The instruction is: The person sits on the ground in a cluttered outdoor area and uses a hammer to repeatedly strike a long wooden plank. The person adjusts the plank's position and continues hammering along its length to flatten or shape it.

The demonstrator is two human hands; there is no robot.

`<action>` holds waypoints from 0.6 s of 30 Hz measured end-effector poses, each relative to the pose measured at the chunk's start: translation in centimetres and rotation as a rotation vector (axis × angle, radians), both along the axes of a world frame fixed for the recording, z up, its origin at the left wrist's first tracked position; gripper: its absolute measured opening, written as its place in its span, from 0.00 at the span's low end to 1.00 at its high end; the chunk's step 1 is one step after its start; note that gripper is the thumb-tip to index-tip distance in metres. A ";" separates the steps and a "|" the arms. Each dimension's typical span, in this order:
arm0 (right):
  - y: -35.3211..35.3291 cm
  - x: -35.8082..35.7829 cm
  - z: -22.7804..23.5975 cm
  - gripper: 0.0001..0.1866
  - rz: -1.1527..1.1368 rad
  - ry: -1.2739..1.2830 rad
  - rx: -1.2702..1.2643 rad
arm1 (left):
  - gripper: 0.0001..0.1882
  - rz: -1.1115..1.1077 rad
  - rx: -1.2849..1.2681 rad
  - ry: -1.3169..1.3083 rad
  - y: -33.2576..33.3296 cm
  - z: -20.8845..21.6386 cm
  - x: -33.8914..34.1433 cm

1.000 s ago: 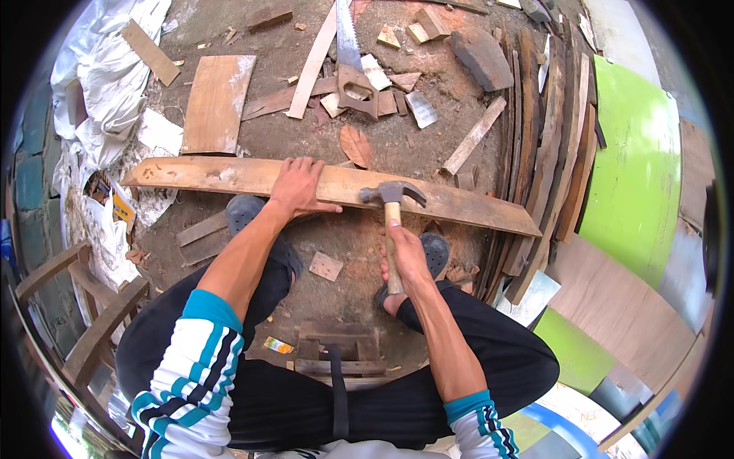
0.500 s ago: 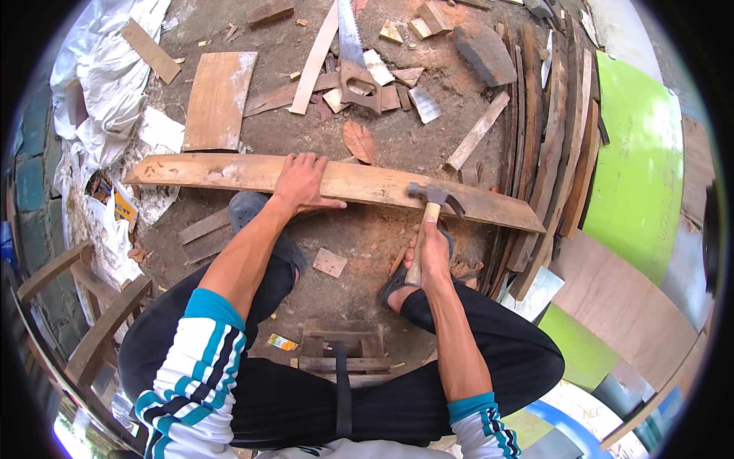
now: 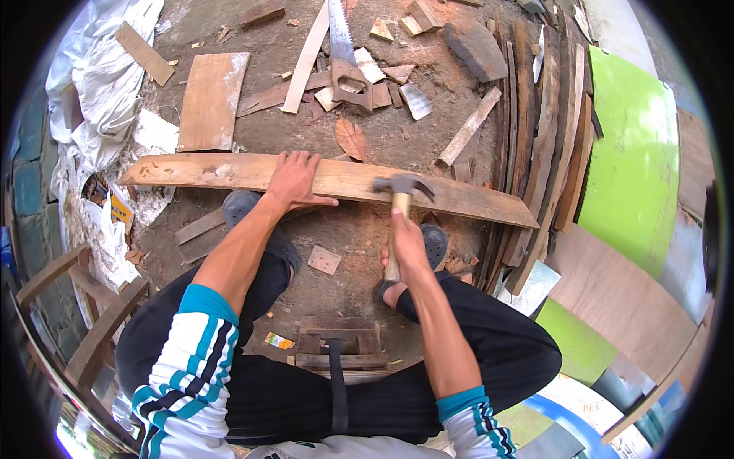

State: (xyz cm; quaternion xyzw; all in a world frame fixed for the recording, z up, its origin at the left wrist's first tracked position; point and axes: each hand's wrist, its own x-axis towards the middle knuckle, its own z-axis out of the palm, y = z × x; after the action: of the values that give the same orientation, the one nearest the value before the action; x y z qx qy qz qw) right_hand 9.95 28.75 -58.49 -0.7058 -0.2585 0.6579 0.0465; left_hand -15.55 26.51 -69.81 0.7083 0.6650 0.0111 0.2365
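A long wooden plank [image 3: 222, 170] lies crosswise in front of my feet, its right end reaching the stacked boards. My left hand [image 3: 294, 183] holds it near the middle, fingers over the top face and thumb along the near edge. My right hand [image 3: 407, 246] is closed round the wooden handle of a claw hammer [image 3: 401, 200]. The hammer's dark metal head is over the plank, right of my left hand, slightly blurred; whether it touches the wood I cannot tell.
A handsaw [image 3: 348, 69] lies beyond the plank among wood scraps, near a dark stone block [image 3: 475, 50]. A short board [image 3: 214, 99] lies at the far left. Stacked boards [image 3: 547, 130] and a green panel [image 3: 633, 153] line the right. A wooden chair [image 3: 99, 336] stands at left.
My right hand has moved the hammer to the left along the plank, closer to my left hand. My left hand keeps its place on the plank. The view has shifted slightly.
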 end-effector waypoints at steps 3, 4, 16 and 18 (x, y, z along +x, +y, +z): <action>0.5 -0.2 -0.3 0.26 0.024 0.091 -0.060 | 0.60 0.000 -0.027 -0.008 0.0 -0.1 -0.2; 0.0 -0.2 0.1 0.25 -0.020 0.022 -0.019 | 0.60 -0.002 -0.007 -0.007 0.2 -0.1 -0.3; -2.6 -2.6 0.1 0.25 -0.055 0.003 0.049 | 0.61 -0.020 -0.007 -0.002 -0.3 0.1 -0.2; -1.8 0.8 -0.7 0.24 -0.214 -0.110 0.120 | 0.61 -0.014 -0.032 0.005 -0.1 0.5 -0.4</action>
State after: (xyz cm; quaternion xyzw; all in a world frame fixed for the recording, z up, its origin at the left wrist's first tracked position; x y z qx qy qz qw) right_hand 10.74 26.98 -59.21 -0.7604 -0.2228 0.5928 0.1441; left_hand -15.94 26.42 -69.27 0.7090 0.6609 -0.0028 0.2462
